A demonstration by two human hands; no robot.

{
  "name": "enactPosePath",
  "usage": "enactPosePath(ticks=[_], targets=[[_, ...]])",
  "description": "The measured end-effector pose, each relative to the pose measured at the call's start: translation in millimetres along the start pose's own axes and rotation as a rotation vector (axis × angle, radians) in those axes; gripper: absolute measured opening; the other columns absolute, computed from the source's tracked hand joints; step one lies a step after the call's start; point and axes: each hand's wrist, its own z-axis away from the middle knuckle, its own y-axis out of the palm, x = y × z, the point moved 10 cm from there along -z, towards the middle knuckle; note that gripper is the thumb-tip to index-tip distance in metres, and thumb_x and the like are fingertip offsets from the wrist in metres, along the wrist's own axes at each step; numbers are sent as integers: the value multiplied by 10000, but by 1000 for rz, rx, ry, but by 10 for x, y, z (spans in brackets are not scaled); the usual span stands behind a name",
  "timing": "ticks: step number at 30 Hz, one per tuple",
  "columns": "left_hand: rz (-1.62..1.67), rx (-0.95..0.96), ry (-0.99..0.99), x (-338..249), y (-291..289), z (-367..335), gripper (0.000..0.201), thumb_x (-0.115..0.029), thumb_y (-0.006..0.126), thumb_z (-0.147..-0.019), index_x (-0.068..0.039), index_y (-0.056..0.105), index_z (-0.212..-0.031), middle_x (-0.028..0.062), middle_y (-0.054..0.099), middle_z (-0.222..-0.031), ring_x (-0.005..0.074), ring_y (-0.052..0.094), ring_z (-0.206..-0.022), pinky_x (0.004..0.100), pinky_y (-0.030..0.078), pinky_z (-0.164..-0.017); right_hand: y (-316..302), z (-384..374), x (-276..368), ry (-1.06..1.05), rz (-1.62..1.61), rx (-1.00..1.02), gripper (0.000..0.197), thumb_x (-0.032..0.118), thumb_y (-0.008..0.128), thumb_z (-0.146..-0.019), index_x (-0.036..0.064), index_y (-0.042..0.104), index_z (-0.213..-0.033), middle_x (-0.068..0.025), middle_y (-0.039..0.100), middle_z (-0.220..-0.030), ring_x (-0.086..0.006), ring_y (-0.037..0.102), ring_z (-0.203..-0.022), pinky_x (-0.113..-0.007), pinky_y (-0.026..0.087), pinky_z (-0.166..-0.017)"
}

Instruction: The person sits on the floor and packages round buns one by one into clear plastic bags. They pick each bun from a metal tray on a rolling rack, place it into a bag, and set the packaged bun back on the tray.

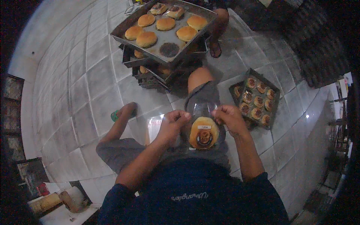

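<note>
A round golden bun (198, 125) lies inside a clear plastic bag (202, 109) with a printed dark emblem and a small white label. My left hand (174, 122) pinches one upper corner of the bag, thumb against fingers. At the opposite corner my right hand (229, 117) grips the plastic in the same way. Between them the bag's mouth is stretched, and the bun hangs low, over my lap. Beside my left wrist lies a stack of clear flat bags (154, 125), partly hidden by my forearm.
Ahead stands a stack of metal trays (150, 71); the top tray (120, 33) holds several loose buns and two wrapped ones. To the right, a dark tray (276, 98) of several packed buns rests on another on the tiled floor (93, 90). Another person's foot (215, 49) is behind the stack.
</note>
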Motion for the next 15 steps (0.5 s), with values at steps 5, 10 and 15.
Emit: enactPosePath(ticks=[5, 10, 15], targets=[[173, -85, 73, -319, 27, 160, 151, -198, 703, -1010, -48, 683, -1007, 21, 675, -910, 114, 631, -855, 297, 529, -812, -28, 107, 48, 41, -405, -115, 127, 136, 734, -893, 30, 669, -866, -1, 619, -772, -103, 529, -633, -265, 424, -572], [-101, -21, 440, -1189, 107, 325, 157, -194, 722, -991, -41, 688, -978, 18, 673, -917, 102, 615, -874, 291, 502, -841, -147, 403, 579, -104, -314, -152, 135, 117, 765, -864, 20, 681, -823, -2, 618, -734, -90, 519, -611, -255, 399, -560], [-333, -19, 144, 3, -240, 353, 191, -199, 721, -941, -14, 730, -897, 35, 709, -852, 108, 613, -783, 301, 496, -727, -168, 723, -29, 28, 42, -191, 109, 92, 807, -815, 11, 736, -802, -14, 649, -725, -82, 542, -617, -260, 407, -567]])
